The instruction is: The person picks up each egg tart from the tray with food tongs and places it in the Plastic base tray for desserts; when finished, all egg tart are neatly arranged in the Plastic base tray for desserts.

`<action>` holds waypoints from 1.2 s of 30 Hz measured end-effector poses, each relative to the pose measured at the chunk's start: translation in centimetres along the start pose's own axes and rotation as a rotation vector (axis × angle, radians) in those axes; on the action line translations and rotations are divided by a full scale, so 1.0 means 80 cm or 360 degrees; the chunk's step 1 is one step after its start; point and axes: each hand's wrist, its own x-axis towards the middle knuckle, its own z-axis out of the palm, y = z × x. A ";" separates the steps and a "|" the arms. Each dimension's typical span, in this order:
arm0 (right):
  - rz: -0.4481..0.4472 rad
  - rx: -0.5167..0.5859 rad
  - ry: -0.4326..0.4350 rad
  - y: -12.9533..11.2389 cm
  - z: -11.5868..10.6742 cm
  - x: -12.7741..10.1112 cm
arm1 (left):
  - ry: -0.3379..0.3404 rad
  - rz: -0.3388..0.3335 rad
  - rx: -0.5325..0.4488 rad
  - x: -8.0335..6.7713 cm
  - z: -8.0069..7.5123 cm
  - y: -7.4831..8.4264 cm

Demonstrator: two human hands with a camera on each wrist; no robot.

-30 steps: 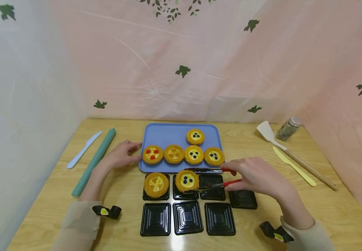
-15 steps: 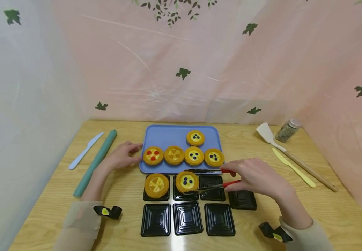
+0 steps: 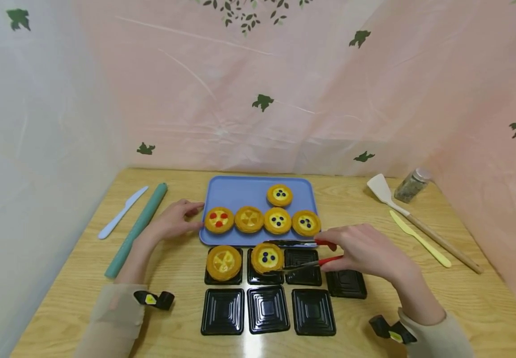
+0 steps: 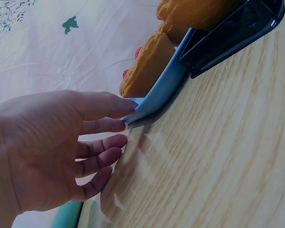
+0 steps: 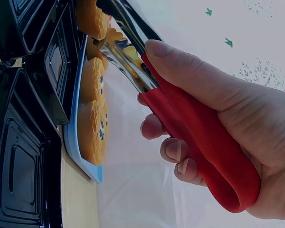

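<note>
A: What's the biggest thing there?
B: The cloth walling the far, left and right sides, pink to whitish, with seven dark green bird shapes. Then one table, light and wood-grained.
A: And on it?
B: One blue tray at the far middle. One spatula lies right, one teal rolling pin left.
A: The hands?
B: Two, well apart. The left hand touches the tray's left rim with fingers spread; the right hand grips one pair of red-handled tongs.
A: Smaller things?
B: Seven black dishes: three near, four farther, the rightmost partly hidden by the right hand. Two knives: a blue knife left, a yellow knife right. One jar, far right.
A: And the tarts?
B: Seven. Five on the tray: one red-topped tart, one wedge-topped, three blue-dotted. Another wedge-topped tart sits on the far row's left dish. The seventh, a blue-dotted tart, is between the tongs' arms over the next dish; I can't tell whether it rests there.
</note>
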 end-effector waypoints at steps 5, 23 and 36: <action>-0.0006 0.0015 -0.0014 0.000 0.002 0.000 | -0.0010 -0.0012 0.0004 0.001 0.001 0.000; -0.0033 0.0034 -0.0023 -0.001 0.000 0.001 | -0.0020 -0.0013 0.0008 -0.001 0.000 0.002; -0.0031 0.0026 -0.0028 0.000 0.001 0.001 | -0.0022 -0.0014 0.0009 -0.001 -0.002 0.004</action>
